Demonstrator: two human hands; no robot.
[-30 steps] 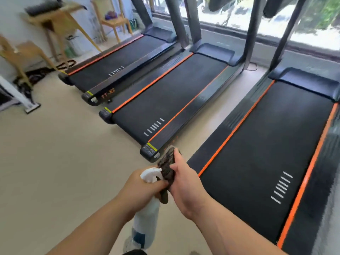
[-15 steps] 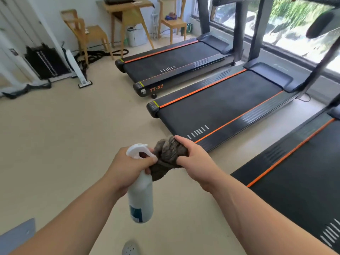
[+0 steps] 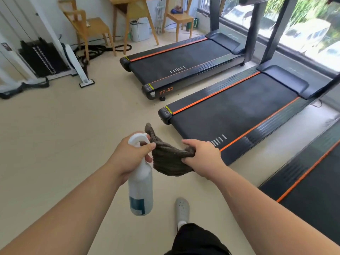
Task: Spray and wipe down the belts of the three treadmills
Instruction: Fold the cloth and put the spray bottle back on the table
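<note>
Three black treadmills with orange stripes lie side by side: the far treadmill [image 3: 176,63], the middle treadmill [image 3: 233,109] and the near treadmill [image 3: 312,196] at the right edge. My left hand [image 3: 132,155] grips the neck of a white spray bottle [image 3: 140,188] and also pinches one end of a dark brown cloth [image 3: 169,159]. My right hand [image 3: 202,155] grips the cloth's other end. The cloth hangs spread between both hands, above the floor just short of the middle treadmill's rear end.
Beige floor [image 3: 64,135] stretches to the left. Wooden chairs [image 3: 86,26], a wooden table [image 3: 132,8], a white appliance [image 3: 138,29] and black ropes [image 3: 95,50] stand at the back. A white-framed machine [image 3: 55,61] is at far left. My shoe [image 3: 182,210] is below.
The view has swung left, bringing the far and middle treadmills to the centre. My hands have pulled apart, spreading the bunched cloth out between them.
</note>
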